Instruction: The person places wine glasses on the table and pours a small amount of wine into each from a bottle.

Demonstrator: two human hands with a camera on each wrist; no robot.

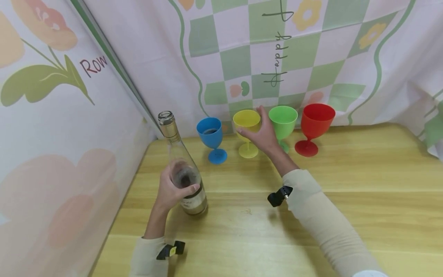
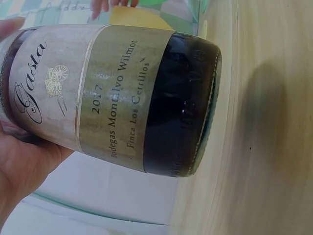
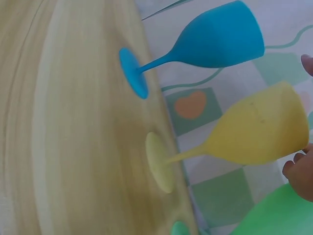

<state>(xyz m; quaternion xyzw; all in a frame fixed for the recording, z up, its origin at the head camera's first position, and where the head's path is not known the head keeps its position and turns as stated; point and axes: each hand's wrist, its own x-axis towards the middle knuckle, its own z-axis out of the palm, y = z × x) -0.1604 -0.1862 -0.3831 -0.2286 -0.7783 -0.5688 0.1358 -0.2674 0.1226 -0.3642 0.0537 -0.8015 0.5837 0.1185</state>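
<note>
At the worktop (image 1: pixel 249 242), we see the bottle (image 1: pixel 180 152) clamped in the left hand (image 1: pixel 170 192), presumably for steadiness; the red goblet (image 1: pixel 313 125), green goblet (image 1: pixel 282 122), yellow goblet (image 3: pixel 259 127) and blue goblet (image 1: pixel 212 137) stand aligned, likely for reach; the right hand (image 1: pixel 265 135), digits apart, brackets the yellow goblet.

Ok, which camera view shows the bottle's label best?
The left wrist view: the label faces that camera, large and close, with "2017" and "Gasta" readable. The head view shows only a small strip of it below the left hand, its wording too small to read. The right wrist view shows none of it.
</note>
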